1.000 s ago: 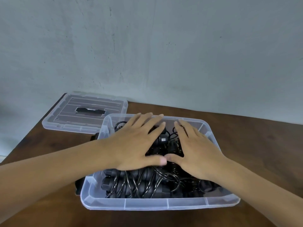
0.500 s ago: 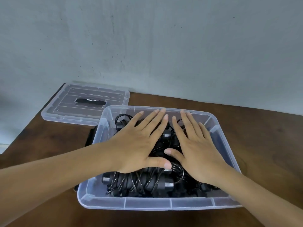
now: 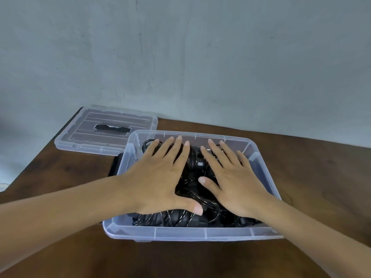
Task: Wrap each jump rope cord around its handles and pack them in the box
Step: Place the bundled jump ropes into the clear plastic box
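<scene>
A clear plastic box [image 3: 180, 233] sits on the brown table, filled with several black jump ropes [image 3: 176, 218] whose cords are wound around their handles. My left hand [image 3: 160, 177] lies flat, palm down, on the left part of the pile with fingers spread and straight. Beside it my right hand [image 3: 232, 181] presses flat on the right part, fingers straight and thumb pointing left. Both hands hide most of the ropes beneath them.
The box's clear lid [image 3: 104, 131], with a black latch in its middle, lies on the table at the back left. A dark object [image 3: 114, 167] peeks out beside the box's left wall. A grey wall stands behind the wooden table [image 3: 321, 177].
Both hands have slid farther toward the back of the box and moved a little apart, staying flat on the ropes. The view has shifted slightly.
</scene>
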`<state>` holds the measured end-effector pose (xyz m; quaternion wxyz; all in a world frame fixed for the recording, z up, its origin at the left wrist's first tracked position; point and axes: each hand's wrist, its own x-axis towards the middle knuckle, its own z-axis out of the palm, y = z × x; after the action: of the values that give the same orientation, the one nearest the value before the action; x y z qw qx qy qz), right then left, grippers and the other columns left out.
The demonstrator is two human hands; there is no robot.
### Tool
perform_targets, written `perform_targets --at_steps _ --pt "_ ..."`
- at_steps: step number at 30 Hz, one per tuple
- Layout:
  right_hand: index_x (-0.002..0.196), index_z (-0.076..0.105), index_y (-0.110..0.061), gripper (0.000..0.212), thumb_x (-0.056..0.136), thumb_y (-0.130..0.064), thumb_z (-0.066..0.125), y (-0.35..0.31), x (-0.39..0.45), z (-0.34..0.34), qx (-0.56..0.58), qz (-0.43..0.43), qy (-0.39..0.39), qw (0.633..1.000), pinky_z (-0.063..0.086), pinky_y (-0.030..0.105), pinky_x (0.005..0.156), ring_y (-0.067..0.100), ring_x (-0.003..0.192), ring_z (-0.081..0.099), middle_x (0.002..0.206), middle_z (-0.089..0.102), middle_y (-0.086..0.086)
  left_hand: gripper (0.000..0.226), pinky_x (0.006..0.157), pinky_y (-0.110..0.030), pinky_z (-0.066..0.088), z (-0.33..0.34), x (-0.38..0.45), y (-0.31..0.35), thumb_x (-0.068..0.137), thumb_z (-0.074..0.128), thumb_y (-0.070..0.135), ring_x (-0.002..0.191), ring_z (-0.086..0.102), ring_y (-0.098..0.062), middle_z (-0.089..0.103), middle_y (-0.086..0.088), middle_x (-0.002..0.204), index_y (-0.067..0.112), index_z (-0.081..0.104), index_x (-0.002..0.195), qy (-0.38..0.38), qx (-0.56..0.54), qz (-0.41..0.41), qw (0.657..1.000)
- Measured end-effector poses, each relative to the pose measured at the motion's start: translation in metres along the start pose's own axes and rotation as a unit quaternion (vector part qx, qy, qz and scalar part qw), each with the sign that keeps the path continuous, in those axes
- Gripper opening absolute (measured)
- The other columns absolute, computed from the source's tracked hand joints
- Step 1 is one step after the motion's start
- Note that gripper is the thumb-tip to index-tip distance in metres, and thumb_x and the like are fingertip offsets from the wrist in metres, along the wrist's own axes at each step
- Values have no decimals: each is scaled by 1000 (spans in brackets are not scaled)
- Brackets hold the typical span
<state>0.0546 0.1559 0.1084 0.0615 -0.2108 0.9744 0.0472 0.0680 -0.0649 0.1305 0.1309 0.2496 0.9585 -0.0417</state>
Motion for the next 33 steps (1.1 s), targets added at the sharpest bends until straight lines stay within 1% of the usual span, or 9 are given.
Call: perform_targets --at_steps 4,7,13,16,23,26,29,31,33 --pt "160 -16 -31 85 83 -67 -18 3 0 1 7 -21 -4 1000 -2 51 127 20 155 -24 166 -26 -14 128 127 -47 -19 14 3 -4 77 15 100 151 -41 -21 -48 -6 161 14 -41 153 11 -11 7 1000" --pt "162 -12 -26 82 89 -62 -15 2 1 2 -3 -31 3 1000 1 53 126 23 156 -19 169 -19 -11 120 124 -46 -25 21 7 -3 82 13 98 145 -49 -17 -56 0 155 18 -47 149 -6 -38 10 999" --pt "160 -21 -24 72 100 -61 -3 9 9 4 20 -46 -39 998 -5 48 126 19 154 -26 167 -27 -10 105 124 -46 -26 21 14 0 89 12 86 147 -47 -16 -54 3 157 23 -45 150 -16 -60 -6 998" --pt "160 -20 -23 68 108 -53 12 10 7 2 31 -47 -50 997 -4 51 127 20 153 -28 167 -28 -9 105 125 -48 -23 22 14 1 89 11 87 148 -46 -16 -52 3 158 23 -44 151 -14 -59 -8 998" --pt "163 -8 -28 66 109 -52 19 13 9 -12 90 -53 -52 993 -3 50 127 17 156 -21 169 -19 -10 116 127 -46 -19 11 4 -2 81 18 94 149 -42 -9 -48 8 160 24 -39 155 -4 -67 -18 998" --pt "164 9 -29 62 109 -49 31 20 6 -21 169 -53 -41 983 0 46 127 14 157 -9 171 -7 -9 121 125 -41 -22 9 -2 0 76 18 96 149 -42 -9 -47 8 160 25 -37 156 3 -65 -32 997" --pt "159 33 -25 55 108 -42 43 24 3 -34 236 -46 3 971 16 43 126 17 155 18 169 22 -4 120 122 -34 -21 2 -13 -4 76 18 98 154 -32 -7 -37 10 164 27 -29 160 39 -131 -39 990" --pt "151 47 -23 46 107 -36 48 23 1 -44 269 -42 38 961 32 33 116 15 142 42 157 44 -4 120 122 -33 -15 -6 -21 -10 72 18 98 158 -18 -7 -20 11 172 30 -15 165 77 -174 -38 981" --pt "143 55 -26 36 108 -31 48 23 2 -55 285 -33 56 956 36 25 98 13 129 52 145 53 -9 115 127 -40 -5 -14 -28 -20 72 15 97 160 -1 -12 6 10 175 33 10 168 109 -193 -43 974"
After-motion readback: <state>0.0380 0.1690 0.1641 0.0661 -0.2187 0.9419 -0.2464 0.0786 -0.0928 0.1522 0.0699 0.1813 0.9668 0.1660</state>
